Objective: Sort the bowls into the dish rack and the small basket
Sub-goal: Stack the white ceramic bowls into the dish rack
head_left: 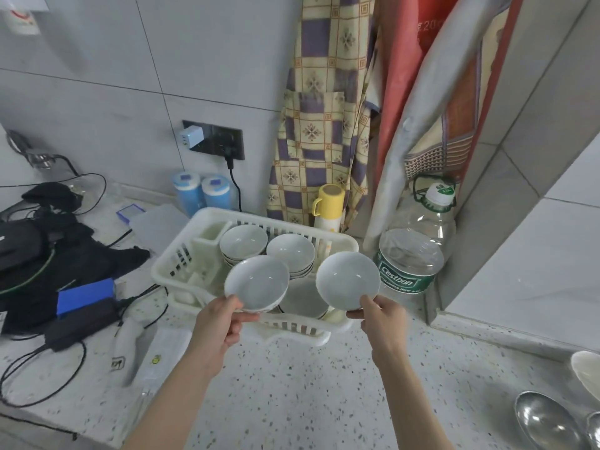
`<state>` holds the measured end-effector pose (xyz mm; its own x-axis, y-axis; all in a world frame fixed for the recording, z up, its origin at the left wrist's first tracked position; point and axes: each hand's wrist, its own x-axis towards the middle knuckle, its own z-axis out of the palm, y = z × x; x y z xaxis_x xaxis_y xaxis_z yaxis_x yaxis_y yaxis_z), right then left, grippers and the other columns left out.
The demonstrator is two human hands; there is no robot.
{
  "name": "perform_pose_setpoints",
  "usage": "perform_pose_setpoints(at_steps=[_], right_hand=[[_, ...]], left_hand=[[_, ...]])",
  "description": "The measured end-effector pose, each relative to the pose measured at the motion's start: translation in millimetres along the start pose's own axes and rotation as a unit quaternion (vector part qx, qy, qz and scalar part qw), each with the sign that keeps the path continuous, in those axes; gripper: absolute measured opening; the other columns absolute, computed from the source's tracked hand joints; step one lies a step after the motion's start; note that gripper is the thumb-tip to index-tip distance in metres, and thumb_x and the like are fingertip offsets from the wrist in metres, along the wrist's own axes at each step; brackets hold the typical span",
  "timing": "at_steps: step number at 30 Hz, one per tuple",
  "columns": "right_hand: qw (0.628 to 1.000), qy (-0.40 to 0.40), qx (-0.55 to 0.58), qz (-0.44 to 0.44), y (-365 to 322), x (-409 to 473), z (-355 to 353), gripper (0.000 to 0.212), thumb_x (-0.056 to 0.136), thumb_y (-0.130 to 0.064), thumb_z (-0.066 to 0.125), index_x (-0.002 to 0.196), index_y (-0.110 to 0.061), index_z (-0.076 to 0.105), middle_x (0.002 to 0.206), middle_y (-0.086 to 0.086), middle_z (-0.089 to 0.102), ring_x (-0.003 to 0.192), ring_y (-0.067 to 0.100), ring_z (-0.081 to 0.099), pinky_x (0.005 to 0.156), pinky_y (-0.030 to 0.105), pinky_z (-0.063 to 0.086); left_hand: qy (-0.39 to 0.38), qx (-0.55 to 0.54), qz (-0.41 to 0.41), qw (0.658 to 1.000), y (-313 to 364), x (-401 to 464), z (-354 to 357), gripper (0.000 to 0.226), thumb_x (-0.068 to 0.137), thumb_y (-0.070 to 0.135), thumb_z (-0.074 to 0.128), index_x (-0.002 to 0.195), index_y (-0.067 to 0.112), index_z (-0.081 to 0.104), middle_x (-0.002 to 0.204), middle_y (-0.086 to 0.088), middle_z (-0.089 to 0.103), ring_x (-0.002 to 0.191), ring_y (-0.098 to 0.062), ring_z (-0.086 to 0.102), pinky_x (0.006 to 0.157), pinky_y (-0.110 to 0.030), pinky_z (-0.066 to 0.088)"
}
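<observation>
A white plastic dish rack [181, 254] stands on the speckled counter. Two stacks of white bowls sit in its back half, one on the left [243, 241] and one on the right [290, 251], and another bowl [302, 300] lies lower at the front. My left hand [220, 319] pinches the near rim of a white bowl [256, 282] held above the rack's front. My right hand [381, 315] pinches the rim of a second white bowl [347, 280], tilted toward me over the rack's right end. No small basket is in view.
A large clear water bottle [412, 254] stands right of the rack, a yellow flask [328, 206] and two blue canisters [203, 193] behind it. Black cables, a blue box [86, 295] and dark gear crowd the left counter. Metal spoons [545, 420] lie at the bottom right.
</observation>
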<state>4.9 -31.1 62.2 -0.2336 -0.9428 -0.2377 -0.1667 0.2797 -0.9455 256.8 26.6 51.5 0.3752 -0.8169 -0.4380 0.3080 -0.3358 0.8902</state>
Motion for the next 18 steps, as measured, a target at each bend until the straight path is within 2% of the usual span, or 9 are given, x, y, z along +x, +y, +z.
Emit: perform_pose_setpoints(at_steps=[3, 6, 11, 15, 18], right_hand=[[0.998, 0.004, -0.05, -0.022, -5, -1, 23, 0.017, 0.084, -0.019, 0.055, 0.098, -0.016, 0.065, 0.059, -0.003, 0.072, 0.057, 0.008, 0.058, 0.056, 0.027, 0.044], [0.996, 0.019, -0.075, -0.035, -7, -2, 41, 0.029, 0.084, -0.018, 0.056, 0.111, -0.027, 0.051, 0.059, -0.002, 0.072, 0.054, -0.001, 0.064, 0.052, 0.025, 0.04], [0.994, 0.015, -0.104, -0.02, -7, 5, 56, 0.024, 0.088, -0.017, 0.054, 0.109, -0.024, 0.046, 0.063, 0.004, 0.073, 0.048, -0.007, 0.061, 0.052, 0.025, 0.038], [0.99, 0.005, -0.143, -0.005, -4, 13, 61, 0.018, 0.089, -0.017, 0.05, 0.106, -0.019, 0.051, 0.056, 0.006, 0.071, 0.05, 0.006, 0.059, 0.053, 0.024, 0.041], [0.984, -0.015, -0.178, 0.016, 0, 21, 66, 0.019, 0.089, -0.016, 0.047, 0.102, -0.007, 0.057, 0.057, 0.01, 0.071, 0.045, 0.008, 0.054, 0.052, 0.025, 0.041]], left_hand=[[-0.006, 0.005, 0.015, 1.0, 10, 13, -18, 0.019, 0.087, 0.009, 0.049, 0.102, 0.008, 0.062, 0.082, -0.02, 0.076, 0.043, -0.007, 0.03, 0.037, -0.019, 0.023], [-0.01, 0.003, 0.028, 1.0, 19, 27, -29, 0.019, 0.087, 0.009, 0.049, 0.1, 0.009, 0.062, 0.081, -0.018, 0.076, 0.041, -0.006, 0.031, 0.036, -0.017, 0.023], [-0.021, 0.015, 0.046, 0.999, 29, 51, -32, 0.021, 0.084, 0.008, 0.048, 0.1, 0.006, 0.062, 0.08, -0.018, 0.076, 0.04, -0.006, 0.032, 0.034, -0.018, 0.024], [-0.029, 0.034, 0.045, 0.998, 31, 69, -30, 0.022, 0.084, 0.009, 0.049, 0.101, 0.004, 0.062, 0.079, -0.015, 0.076, 0.042, -0.007, 0.032, 0.035, -0.019, 0.025], [-0.03, 0.049, 0.038, 0.998, 29, 80, -24, 0.023, 0.083, 0.011, 0.051, 0.101, 0.004, 0.063, 0.08, -0.015, 0.077, 0.045, -0.01, 0.03, 0.039, -0.022, 0.022]])
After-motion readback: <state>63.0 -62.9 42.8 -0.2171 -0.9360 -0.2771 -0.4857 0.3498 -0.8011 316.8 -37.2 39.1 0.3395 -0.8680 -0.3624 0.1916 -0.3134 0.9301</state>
